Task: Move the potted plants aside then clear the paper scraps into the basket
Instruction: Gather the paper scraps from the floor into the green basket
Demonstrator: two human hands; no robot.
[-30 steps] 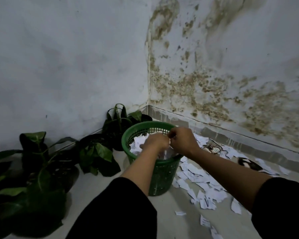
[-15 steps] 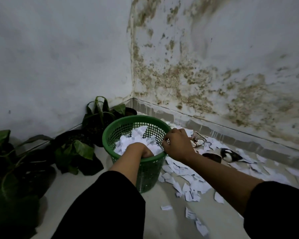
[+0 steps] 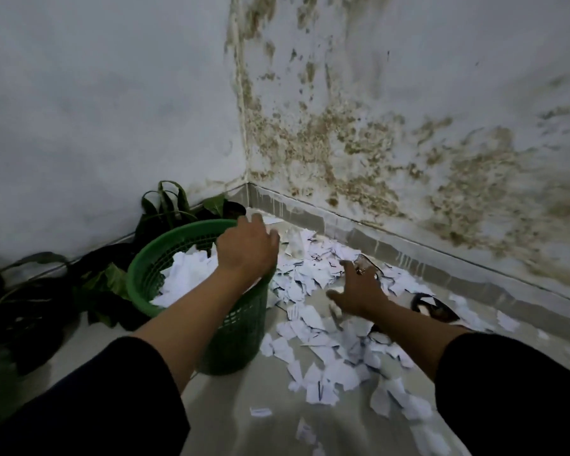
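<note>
A green plastic basket (image 3: 234, 330) stands on the floor near the room corner, with white paper scraps (image 3: 185, 274) piled inside. My left hand (image 3: 247, 248) hovers over the basket's far right rim, fingers relaxed and empty. My right hand (image 3: 359, 291) is spread open, palm down, just above the heap of loose paper scraps (image 3: 313, 324) on the floor to the basket's right. Dark potted plants (image 3: 165, 218) stand along the left wall behind and left of the basket.
More potted plants (image 3: 30, 307) crowd the floor at far left. A dark slipper (image 3: 431, 307) lies among the scraps on the right. Stained walls meet at the corner (image 3: 247, 185) behind the basket. Bare floor (image 3: 237, 416) lies in front.
Both hands have left the basket's inside. The left rose to the far rim; the right swung out and down over the floor scraps with fingers spread.
</note>
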